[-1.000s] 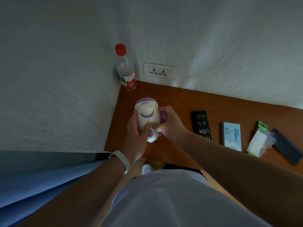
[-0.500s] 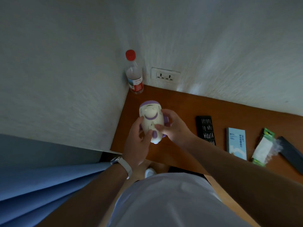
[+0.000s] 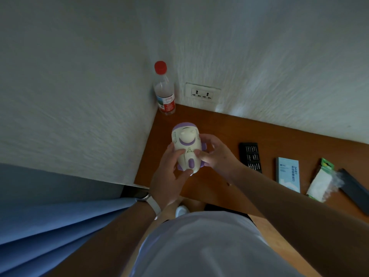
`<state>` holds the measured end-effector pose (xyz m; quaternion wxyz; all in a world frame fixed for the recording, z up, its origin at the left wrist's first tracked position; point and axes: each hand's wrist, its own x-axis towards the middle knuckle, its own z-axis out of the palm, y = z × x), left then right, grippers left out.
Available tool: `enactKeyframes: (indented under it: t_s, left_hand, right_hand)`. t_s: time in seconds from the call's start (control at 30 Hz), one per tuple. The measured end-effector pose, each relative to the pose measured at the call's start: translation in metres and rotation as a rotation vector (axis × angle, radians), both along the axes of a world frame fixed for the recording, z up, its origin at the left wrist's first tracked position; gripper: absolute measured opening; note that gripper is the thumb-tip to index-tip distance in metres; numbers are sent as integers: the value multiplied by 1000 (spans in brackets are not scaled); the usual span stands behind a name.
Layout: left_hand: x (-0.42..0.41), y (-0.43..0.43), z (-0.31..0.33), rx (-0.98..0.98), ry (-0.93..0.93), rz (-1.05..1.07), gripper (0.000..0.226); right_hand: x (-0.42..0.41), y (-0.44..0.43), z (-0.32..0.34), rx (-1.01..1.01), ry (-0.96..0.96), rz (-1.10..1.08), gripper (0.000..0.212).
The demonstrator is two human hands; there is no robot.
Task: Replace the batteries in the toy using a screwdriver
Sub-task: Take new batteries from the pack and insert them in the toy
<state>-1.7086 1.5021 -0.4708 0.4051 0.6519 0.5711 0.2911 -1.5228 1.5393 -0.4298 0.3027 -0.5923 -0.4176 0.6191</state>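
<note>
Cream and purple plastic make up the toy [image 3: 186,148], which both hands grip over the left end of the desk [image 3: 229,128], clear of its surface. The left hand [image 3: 169,174] cups the toy's left side and lower end, fingers curled round the body and the thumb laid across the front. The right hand [image 3: 214,154] holds the right side, fingers curled behind the body and the thumb tip pressed on the front beside a small latch-like detail at mid-height. The two thumb tips nearly meet at this point. The toy is tilted with its purple-capped end away from the person and its rounded purple-buttoned end toward the person. A white strap [image 3: 153,203] circles the left wrist. To the right of the hands, a black bit tray [image 3: 250,157] lies flat on the orange-brown desk, with rows of small metal bits visible in it. Further right lies a light blue box [image 3: 287,174], then a green-and-white battery pack [image 3: 321,182] in clear wrapping, then a black case [image 3: 355,188] at the frame edge. A clear bottle [image 3: 164,90] with a red cap stands upright in the far left corner of the desk, against the textured white wall. A double wall socket [image 3: 202,94] sits just right of the bottle, above the desk edge. Blue fabric [image 3: 60,226] hangs at lower left.
</note>
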Motion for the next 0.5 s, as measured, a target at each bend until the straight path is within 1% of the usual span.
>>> enactKeyframes:
  t_s: [0.1,0.2,0.3,0.37,0.43,0.5]
  left_hand:
    - [3,-1,1,30,91,5,54]
    - [9,-1,5,58,172,11,47]
    - [15,-1,10,63,150,27,41]
    - [18,-2,13,50,113,46,38]
    - [21,-1,15,38,81,55,36]
    - [21,0,16,39,48,63,35]
  right_hand:
    - [0,-2,0,8,-2,-4,46]
    - [0,-7,-1,62,-80,12,41]
    - [-1,-10,1,84,-92,-5,36]
    - [-2,-12,2,105,-140,-7,30]
    - [-3,-15,1,156,-247,24,23]
    - [-4,-19,-2,255,-382,73,21]
